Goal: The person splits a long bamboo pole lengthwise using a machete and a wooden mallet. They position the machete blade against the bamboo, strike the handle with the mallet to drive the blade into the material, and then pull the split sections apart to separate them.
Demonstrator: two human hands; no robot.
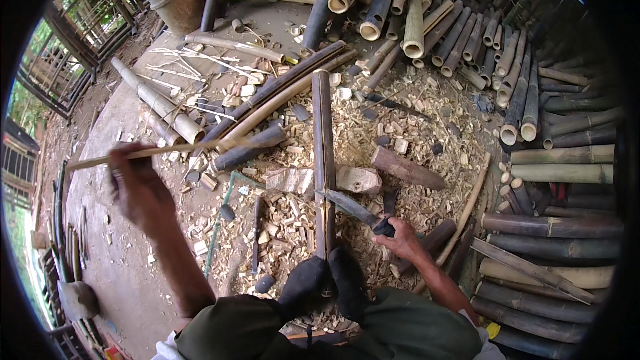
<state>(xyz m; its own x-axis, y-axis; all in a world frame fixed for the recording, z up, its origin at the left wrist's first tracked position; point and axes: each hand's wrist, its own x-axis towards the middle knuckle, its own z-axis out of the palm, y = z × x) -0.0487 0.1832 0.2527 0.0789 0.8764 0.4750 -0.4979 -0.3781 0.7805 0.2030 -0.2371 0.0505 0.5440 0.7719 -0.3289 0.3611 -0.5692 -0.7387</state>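
Observation:
My left hand (139, 190) is raised at the left, its fingers closed round a long thin bamboo strip (170, 150), blurred at its far end. My right hand (404, 240) grips the dark handle of a large knife (357, 207). The blade points left, its tip at a dark bamboo pole (323, 127); I cannot tell whether they touch. A lengthwise split shows along the pole. It lies across a pale chopped wooden block (291, 180), and its near end sits between my dark-shod feet (303, 283).
Wood chips (287, 227) cover the floor around the block. Cut bamboo poles (563, 227) are stacked at the right, with more bamboo tubes (413, 33) at the back. Loose poles (160, 103) and thin strips lie at the far left, near a bucket (177, 3). A short log (407, 168) lies right of the block.

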